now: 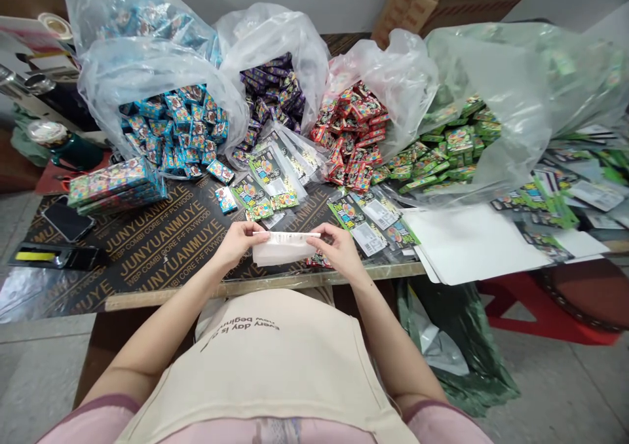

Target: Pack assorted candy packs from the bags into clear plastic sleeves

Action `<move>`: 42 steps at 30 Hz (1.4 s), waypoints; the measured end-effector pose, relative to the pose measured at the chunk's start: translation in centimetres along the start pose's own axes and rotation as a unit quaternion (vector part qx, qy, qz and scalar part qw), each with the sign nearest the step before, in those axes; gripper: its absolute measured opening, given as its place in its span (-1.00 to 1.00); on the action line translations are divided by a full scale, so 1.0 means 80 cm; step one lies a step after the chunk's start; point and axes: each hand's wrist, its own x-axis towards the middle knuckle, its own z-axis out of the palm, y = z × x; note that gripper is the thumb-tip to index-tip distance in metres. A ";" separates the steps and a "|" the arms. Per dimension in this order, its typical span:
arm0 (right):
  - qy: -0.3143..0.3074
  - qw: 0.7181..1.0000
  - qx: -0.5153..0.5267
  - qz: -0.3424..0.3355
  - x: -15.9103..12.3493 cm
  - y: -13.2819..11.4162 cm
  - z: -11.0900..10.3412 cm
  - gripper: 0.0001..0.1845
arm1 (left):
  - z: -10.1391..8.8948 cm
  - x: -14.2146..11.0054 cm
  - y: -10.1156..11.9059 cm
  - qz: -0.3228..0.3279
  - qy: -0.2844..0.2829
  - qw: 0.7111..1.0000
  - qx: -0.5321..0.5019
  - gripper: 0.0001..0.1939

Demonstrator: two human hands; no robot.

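Note:
Both my hands pinch a white folded card [281,250] by its two top corners, just above the front edge of the table. Its upper edge is folded over and carries small print too fine to read. My left hand [238,243] grips the left corner between thumb and fingers. At the right corner, my right hand [339,250] is closed the same way. Partly behind the card's lower right lies a small red packet [318,260]. Beyond my hands are printed green-and-black pouches [253,195] and a small blue box [226,200].
Plastic bags spill small blue boxes [179,126], purple boxes [275,93], red boxes [356,129] and green boxes [457,143]. White sheets [481,244] overhang the right front edge. At left are stacked long boxes [118,185], a phone [67,218] and a dark green cup [76,150].

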 end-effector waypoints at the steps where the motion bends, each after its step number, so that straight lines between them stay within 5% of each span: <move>1: -0.021 0.999 0.041 0.028 0.000 0.002 0.001 -0.66 | 0.000 -0.001 0.000 -0.005 0.000 1.000 -0.002 -0.63; 4: -0.026 0.992 0.097 0.080 -0.002 0.008 0.004 -0.58 | -0.001 -0.001 -0.004 -0.001 0.016 1.000 -0.013 -0.63; 12: -0.014 0.992 0.100 0.080 -0.004 0.006 0.004 -0.61 | -0.005 0.004 -0.020 -0.008 0.020 1.000 -0.019 -0.65; 18: -0.002 0.989 0.100 0.110 -0.011 0.011 0.011 -0.58 | -0.004 0.006 -0.027 0.051 0.082 0.995 0.018 -0.73; 34: 0.029 0.985 0.156 0.073 -0.007 0.024 0.015 -0.80 | -0.005 0.005 -0.025 0.020 0.049 0.998 0.017 -0.74; 42: 0.017 0.999 0.046 0.014 -0.001 0.021 0.013 -0.67 | -0.006 0.004 -0.032 -0.001 0.044 0.999 0.022 -0.73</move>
